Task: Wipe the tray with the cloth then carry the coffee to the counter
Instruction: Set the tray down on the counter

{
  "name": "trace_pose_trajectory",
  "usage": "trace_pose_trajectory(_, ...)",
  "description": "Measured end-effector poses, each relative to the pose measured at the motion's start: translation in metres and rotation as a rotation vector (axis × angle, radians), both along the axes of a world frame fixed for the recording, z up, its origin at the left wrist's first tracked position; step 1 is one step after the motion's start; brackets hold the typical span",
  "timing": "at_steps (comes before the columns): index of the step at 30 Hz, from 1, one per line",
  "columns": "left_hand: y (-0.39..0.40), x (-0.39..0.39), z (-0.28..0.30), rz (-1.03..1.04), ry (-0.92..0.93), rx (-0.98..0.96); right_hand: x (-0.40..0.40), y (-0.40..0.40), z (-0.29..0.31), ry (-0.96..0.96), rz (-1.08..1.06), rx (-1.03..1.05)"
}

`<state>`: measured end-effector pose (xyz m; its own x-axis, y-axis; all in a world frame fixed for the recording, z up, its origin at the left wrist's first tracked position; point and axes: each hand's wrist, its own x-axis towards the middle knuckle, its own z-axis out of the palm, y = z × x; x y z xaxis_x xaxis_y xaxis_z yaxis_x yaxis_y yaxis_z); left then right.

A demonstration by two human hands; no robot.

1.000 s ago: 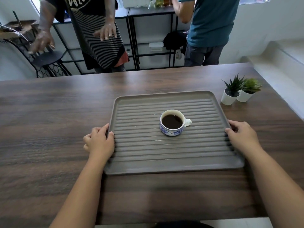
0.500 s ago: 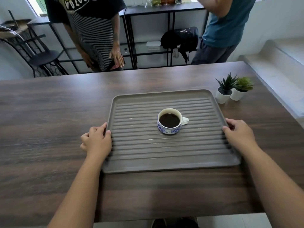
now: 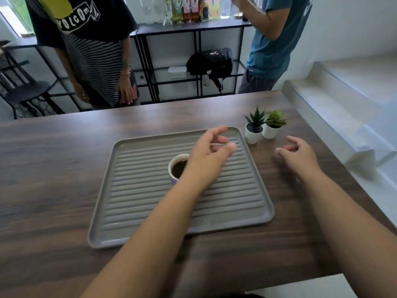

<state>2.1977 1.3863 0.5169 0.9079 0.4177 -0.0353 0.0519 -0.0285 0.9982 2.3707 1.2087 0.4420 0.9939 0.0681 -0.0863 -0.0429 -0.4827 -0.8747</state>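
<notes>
A grey ribbed tray (image 3: 150, 211) is lying flat on the dark wooden table (image 3: 43, 168), with a cup of black coffee (image 3: 177, 167) sitting near its middle. The left hand (image 3: 209, 157) is hovering above the tray, partly hiding the cup, fingers loosely spread and holding nothing. The right hand (image 3: 297, 154) is hanging empty over the bare table beside the tray's right edge, fingers curled apart, near two small potted succulents (image 3: 263, 125).

Tray (image 3: 137, 211) flat on the counter (image 3: 43, 168), coffee cup (image 3: 177, 166) near its middle. Two potted plants (image 3: 263, 127) just beyond the tray's far right corner. Left hand (image 3: 211, 155) over the tray, right hand (image 3: 297, 154) right of it.
</notes>
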Motion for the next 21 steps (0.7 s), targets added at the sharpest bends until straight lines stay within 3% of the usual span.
trace_pose_trajectory(4, -0.027, 0.073, -0.034, 0.013, 0.188, -0.064, 0.035, 0.001, -0.005, 0.046, -0.040, 0.051)
trace_pose_trajectory(10, -0.033, 0.147, -0.078, 0.162, 0.358, 0.329, 0.074, 0.008, -0.017, 0.056, 0.081, 0.086)
trace_pose_trajectory(15, -0.029, 0.179, -0.089, 0.193, 0.353, 0.511, 0.097, 0.016, -0.022, -0.020, 0.221, 0.082)
trace_pose_trajectory(21, -0.033, 0.199, -0.087, 0.257, 0.295, 0.569, 0.117, 0.020, -0.033, -0.058, 0.265, 0.056)
